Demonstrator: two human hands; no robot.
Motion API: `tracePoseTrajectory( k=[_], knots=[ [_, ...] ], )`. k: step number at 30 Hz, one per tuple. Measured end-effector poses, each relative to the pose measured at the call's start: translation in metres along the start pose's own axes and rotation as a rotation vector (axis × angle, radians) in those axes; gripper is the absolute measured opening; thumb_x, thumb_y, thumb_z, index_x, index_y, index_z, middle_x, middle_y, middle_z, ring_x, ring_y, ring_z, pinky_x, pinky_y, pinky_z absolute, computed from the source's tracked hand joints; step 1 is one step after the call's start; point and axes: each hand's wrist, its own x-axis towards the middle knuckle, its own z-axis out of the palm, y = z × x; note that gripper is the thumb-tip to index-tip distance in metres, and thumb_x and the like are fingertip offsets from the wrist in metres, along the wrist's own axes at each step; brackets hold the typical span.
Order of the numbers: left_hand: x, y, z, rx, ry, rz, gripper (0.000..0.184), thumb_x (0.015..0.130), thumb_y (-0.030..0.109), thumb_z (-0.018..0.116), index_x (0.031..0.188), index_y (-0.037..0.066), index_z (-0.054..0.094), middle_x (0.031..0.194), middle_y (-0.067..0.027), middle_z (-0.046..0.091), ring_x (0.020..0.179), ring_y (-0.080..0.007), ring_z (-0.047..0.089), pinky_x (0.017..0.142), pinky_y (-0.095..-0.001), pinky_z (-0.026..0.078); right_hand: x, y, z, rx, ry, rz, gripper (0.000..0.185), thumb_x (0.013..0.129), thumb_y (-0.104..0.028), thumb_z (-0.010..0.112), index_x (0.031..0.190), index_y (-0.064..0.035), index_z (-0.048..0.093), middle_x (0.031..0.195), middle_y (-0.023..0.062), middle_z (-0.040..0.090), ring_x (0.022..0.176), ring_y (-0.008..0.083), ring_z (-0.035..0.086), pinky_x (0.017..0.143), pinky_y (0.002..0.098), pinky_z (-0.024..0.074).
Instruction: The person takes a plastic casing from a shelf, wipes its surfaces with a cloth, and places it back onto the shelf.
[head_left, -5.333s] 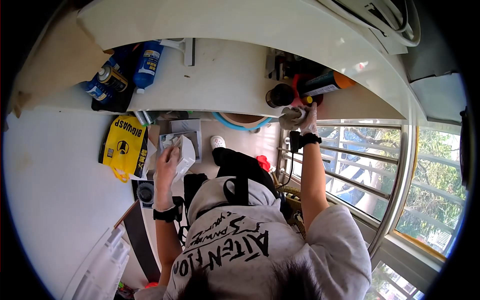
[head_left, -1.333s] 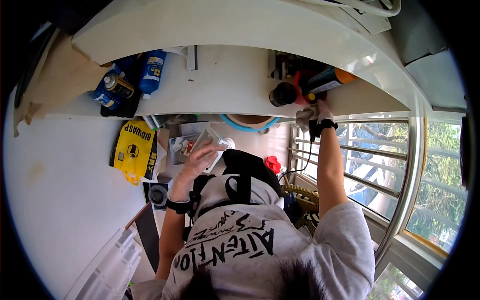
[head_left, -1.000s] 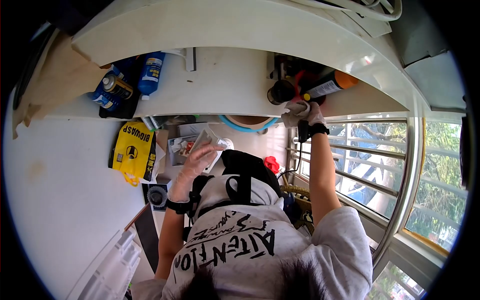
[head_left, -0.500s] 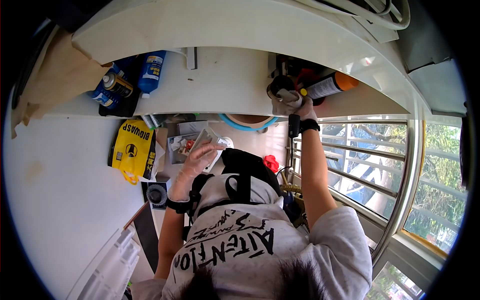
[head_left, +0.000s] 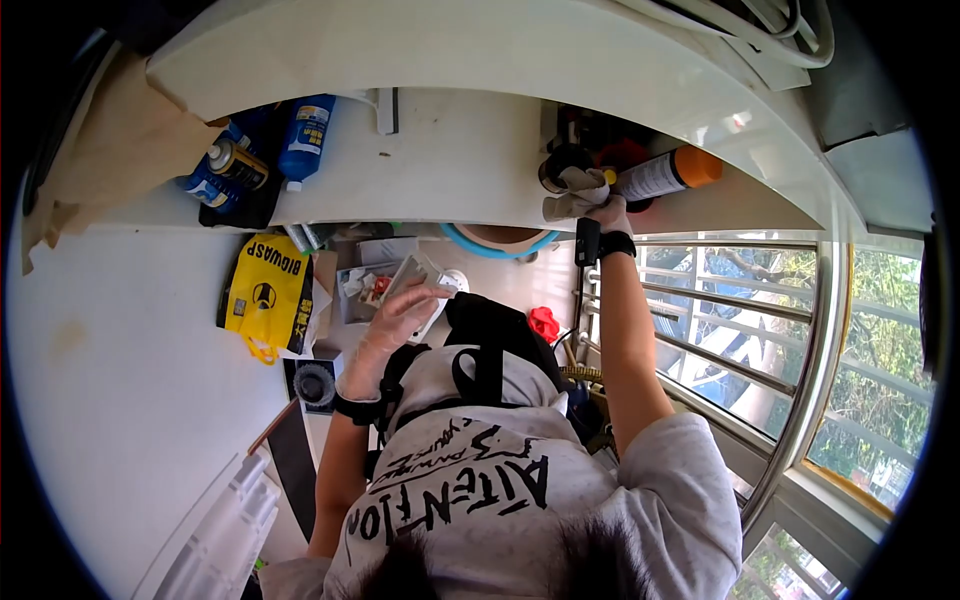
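Observation:
My right hand [head_left: 610,215] reaches out onto the shelf and is closed on a crumpled beige cloth [head_left: 578,190]. Just beyond the cloth lie a dark round item [head_left: 563,165] and a white spray can with an orange cap [head_left: 670,173]. Held close to my body, my left hand [head_left: 402,318] wears a clear glove and is closed on the edge of a tilted white plastic tray [head_left: 432,312]. The hand covers part of this tray, so its full shape is hidden.
Blue bottles [head_left: 306,138] and a spray can [head_left: 238,163] stand at the shelf's left end. Below are a yellow bag [head_left: 265,290], an open box of small items [head_left: 352,298] and a blue-rimmed basin [head_left: 500,252]. A barred window [head_left: 730,310] lies to the right.
The cloth has shifted slightly and changed its folds in my right hand. My left hand and the tray stay almost where they were.

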Motion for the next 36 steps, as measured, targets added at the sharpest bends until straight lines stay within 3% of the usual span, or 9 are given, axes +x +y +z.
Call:
tracePoseTrajectory(
  k=[5, 8, 10, 11, 14, 22, 26, 32, 36],
  knots=[
    [-0.002, -0.006, -0.003, 0.072, 0.007, 0.028, 0.019, 0.081, 0.015, 0.053, 0.097, 0.008, 0.062, 0.101, -0.0024, 0.055, 0.104, -0.0129, 0.043, 0.091, -0.0257, 0.03, 0.019, 0.004, 0.007, 0.484, 0.286, 0.251, 0.047, 0.076, -0.034, 0.028, 0.097, -0.003, 0.057, 0.106, 0.0165, 0.053, 0.099, 0.0312, 0.05, 0.087, 0.043, 0.041],
    [-0.002, -0.011, -0.005, 0.037, -0.007, 0.013, 0.019, 0.082, 0.015, 0.053, 0.097, 0.008, 0.062, 0.101, -0.0023, 0.054, 0.106, -0.0133, 0.041, 0.091, -0.0262, 0.03, 0.003, 0.009, -0.012, -0.02, -0.137, -0.081, 0.035, 0.08, -0.016, 0.032, 0.102, -0.002, 0.055, 0.106, 0.0161, 0.053, 0.099, 0.0249, 0.051, 0.086, 0.0329, 0.0426],
    [-0.002, -0.018, -0.005, 0.003, 0.014, -0.01, 0.019, 0.082, 0.015, 0.053, 0.097, 0.008, 0.062, 0.1, -0.0021, 0.054, 0.106, -0.0132, 0.041, 0.09, -0.026, 0.031, 0.003, 0.001, -0.023, 0.277, 0.01, 0.212, 0.034, 0.081, -0.017, 0.033, 0.102, -0.0027, 0.055, 0.105, 0.0157, 0.054, 0.099, 0.0242, 0.051, 0.086, 0.0325, 0.0428],
    [-0.003, -0.02, -0.005, -0.03, 0.035, -0.039, 0.019, 0.082, 0.015, 0.053, 0.097, 0.008, 0.062, 0.1, -0.0019, 0.054, 0.106, -0.0131, 0.042, 0.09, -0.0258, 0.031, -0.001, -0.001, -0.036, 0.462, -0.406, 0.294, 0.033, 0.072, -0.012, 0.053, 0.103, -0.001, 0.055, 0.105, 0.0159, 0.055, 0.096, 0.0231, 0.053, 0.082, 0.0309, 0.0444],
    [-0.004, -0.016, -0.002, 0.045, 0.036, -0.024, 0.019, 0.082, 0.016, 0.053, 0.097, 0.008, 0.062, 0.1, -0.0021, 0.055, 0.104, -0.0124, 0.043, 0.088, -0.0249, 0.033, 0.004, -0.002, -0.029, 0.091, -0.164, 0.056, 0.034, 0.074, -0.017, 0.047, 0.103, -0.0014, 0.055, 0.105, 0.0163, 0.054, 0.097, 0.0259, 0.052, 0.082, 0.0343, 0.0436],
    [-0.002, -0.009, 0.002, -0.005, 0.052, -0.025, 0.019, 0.082, 0.016, 0.053, 0.097, 0.008, 0.062, 0.099, -0.0018, 0.056, 0.1, -0.0117, 0.045, 0.088, -0.0245, 0.033, -0.014, -0.001, 0.01, -0.361, -0.211, -0.346, 0.046, 0.078, -0.033, 0.03, 0.103, -0.0024, 0.053, 0.107, 0.0175, 0.051, 0.098, 0.0333, 0.049, 0.084, 0.0436, 0.0416],
    [0.0, -0.017, -0.002, 0.075, 0.043, 0.047, 0.019, 0.082, 0.016, 0.053, 0.096, 0.007, 0.062, 0.1, -0.0028, 0.053, 0.097, -0.0118, 0.046, 0.086, -0.0245, 0.035, -0.004, 0.008, -0.011, 0.291, 0.129, 0.159, 0.033, 0.085, -0.03, 0.04, 0.099, -0.0037, 0.054, 0.096, 0.0107, 0.057, 0.092, 0.0262, 0.053, 0.084, 0.0353, 0.0423],
    [-0.002, -0.007, 0.004, -0.044, 0.065, -0.023, 0.019, 0.083, 0.017, 0.053, 0.096, 0.007, 0.061, 0.094, -0.0027, 0.053, 0.096, -0.0106, 0.046, 0.084, -0.023, 0.034, 0.009, 0.002, -0.034, 0.342, 0.01, 0.165, 0.022, 0.084, -0.021, 0.04, 0.09, -0.006, 0.055, 0.091, 0.0087, 0.059, 0.09, 0.0247, 0.054, 0.083, 0.038, 0.0423],
    [0.002, 0.0, 0.007, -0.041, 0.039, -0.007, 0.019, 0.083, 0.016, 0.052, 0.096, 0.007, 0.061, 0.095, -0.0024, 0.053, 0.095, -0.0102, 0.046, 0.083, -0.0221, 0.034, 0.012, 0.022, -0.04, 0.346, 0.104, 0.079, 0.028, 0.084, -0.032, 0.045, 0.089, -0.0058, 0.056, 0.089, 0.0093, 0.059, 0.087, 0.0247, 0.054, 0.081, 0.0375, 0.0435]
  ],
)
